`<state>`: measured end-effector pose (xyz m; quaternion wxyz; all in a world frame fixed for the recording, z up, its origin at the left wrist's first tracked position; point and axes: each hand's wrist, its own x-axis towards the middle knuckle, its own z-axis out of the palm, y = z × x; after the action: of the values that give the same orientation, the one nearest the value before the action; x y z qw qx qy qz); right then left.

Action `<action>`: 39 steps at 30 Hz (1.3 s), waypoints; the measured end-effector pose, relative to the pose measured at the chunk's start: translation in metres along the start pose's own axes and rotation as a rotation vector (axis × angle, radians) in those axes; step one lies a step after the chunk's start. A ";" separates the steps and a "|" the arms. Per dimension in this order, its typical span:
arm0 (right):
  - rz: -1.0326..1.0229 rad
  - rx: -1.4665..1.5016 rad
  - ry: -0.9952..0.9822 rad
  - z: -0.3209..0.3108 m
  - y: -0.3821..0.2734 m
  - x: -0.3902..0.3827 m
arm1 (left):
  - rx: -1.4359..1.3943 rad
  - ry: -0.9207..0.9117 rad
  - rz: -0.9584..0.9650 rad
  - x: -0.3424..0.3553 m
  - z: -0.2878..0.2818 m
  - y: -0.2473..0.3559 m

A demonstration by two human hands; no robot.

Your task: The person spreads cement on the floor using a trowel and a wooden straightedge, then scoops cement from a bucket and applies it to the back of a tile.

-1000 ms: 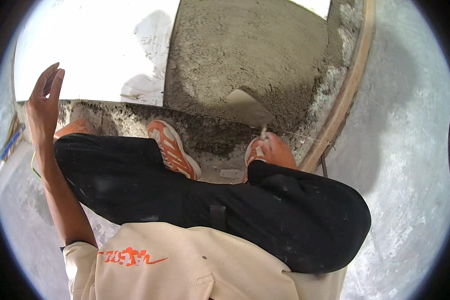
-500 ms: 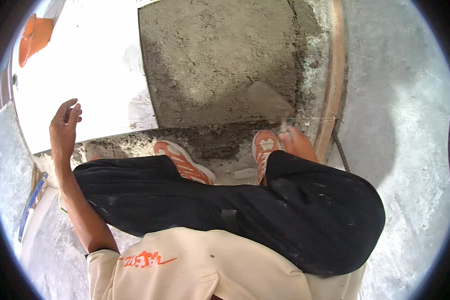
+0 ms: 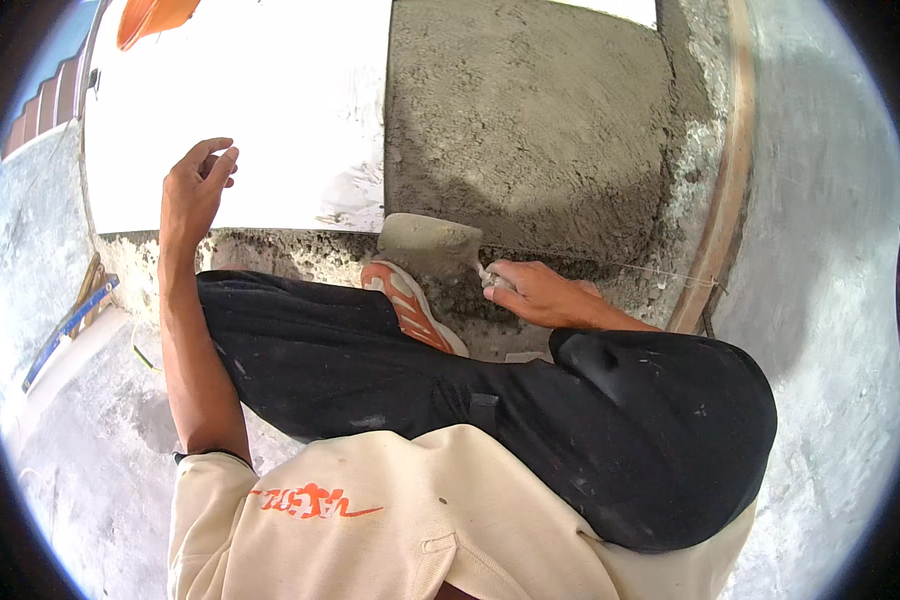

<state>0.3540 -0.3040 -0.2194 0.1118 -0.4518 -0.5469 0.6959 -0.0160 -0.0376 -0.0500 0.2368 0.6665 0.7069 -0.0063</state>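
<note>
My right hand [image 3: 535, 293] is closed round the handle of a mortar-smeared trowel [image 3: 428, 238]. Its blade points left, at the near edge of a grey mortar bed [image 3: 530, 130], close to the corner of a large white tile [image 3: 260, 100]. Wet mortar coats the blade. Over the tile's near left part hovers my left hand [image 3: 196, 185], loosely curled with thumb and fingers apart and nothing visible in it. One of my orange shoes [image 3: 410, 310] shows just below the blade; the other is mostly hidden behind my right hand and knee.
A thin string [image 3: 640, 267] runs along the bed's near edge to a wooden strip [image 3: 720, 210] on the right. At the far left of the tile sits an orange container [image 3: 153, 20]. A blue straight tool [image 3: 68, 335] lies at left. Another white piece [image 3: 620, 8] shows at the far edge.
The trowel has swung left and nearer to me, from the right part of the bed to the tile's corner. My left hand stays raised over the tile. The whole view has shifted.
</note>
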 end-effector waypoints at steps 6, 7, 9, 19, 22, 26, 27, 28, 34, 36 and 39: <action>0.311 0.407 -0.137 0.012 -0.024 0.030 | 0.050 -0.017 -0.042 -0.006 -0.006 -0.011; 0.282 0.479 -0.128 0.024 -0.010 0.043 | 0.065 -0.029 -0.055 -0.005 -0.006 -0.012; 0.272 0.550 -0.083 0.031 -0.005 0.054 | 0.069 0.005 -0.029 -0.004 -0.005 -0.017; 0.386 0.625 0.182 -0.007 0.017 -0.007 | 0.083 0.038 0.027 -0.007 -0.006 -0.026; 0.420 0.688 0.286 -0.020 0.030 -0.041 | 0.092 -0.007 -0.018 -0.009 -0.009 -0.016; 0.403 0.678 0.411 -0.025 0.046 -0.071 | 0.079 0.004 -0.024 -0.010 -0.007 -0.001; 0.425 0.639 0.398 -0.021 0.049 -0.066 | 0.087 0.014 -0.004 -0.009 -0.007 0.002; 0.452 0.598 0.378 -0.018 0.049 -0.063 | 0.093 0.022 0.008 -0.011 -0.005 0.004; 0.320 0.394 0.150 -0.008 0.019 -0.006 | 0.086 0.033 0.004 -0.007 -0.003 0.005; 0.366 0.452 0.265 -0.012 0.031 -0.023 | 0.103 0.024 -0.015 -0.009 -0.004 -0.002; 0.432 0.557 0.420 -0.025 0.047 -0.072 | 0.081 0.022 -0.007 -0.010 -0.005 -0.001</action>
<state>0.4295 -0.3519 -0.2230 0.1904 -0.6412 -0.1955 0.7172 -0.0180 -0.0455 -0.0428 0.2017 0.6731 0.7110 -0.0285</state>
